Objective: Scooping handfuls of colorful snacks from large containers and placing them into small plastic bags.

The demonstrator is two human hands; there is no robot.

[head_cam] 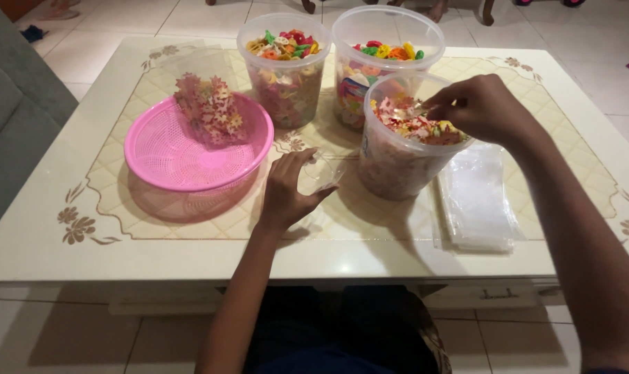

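While left hand (286, 190) holds clear bag (321, 173), right hand (477, 107) dips — nearest tub (404, 163).

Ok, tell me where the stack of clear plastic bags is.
In the head view the stack of clear plastic bags lies flat on the table, right of the nearest tub of coloured crackers, under the right hand.

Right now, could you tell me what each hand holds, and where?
Left hand holds a small clear bag at its mouth; right hand pinches coloured pieces in the nearest tub.
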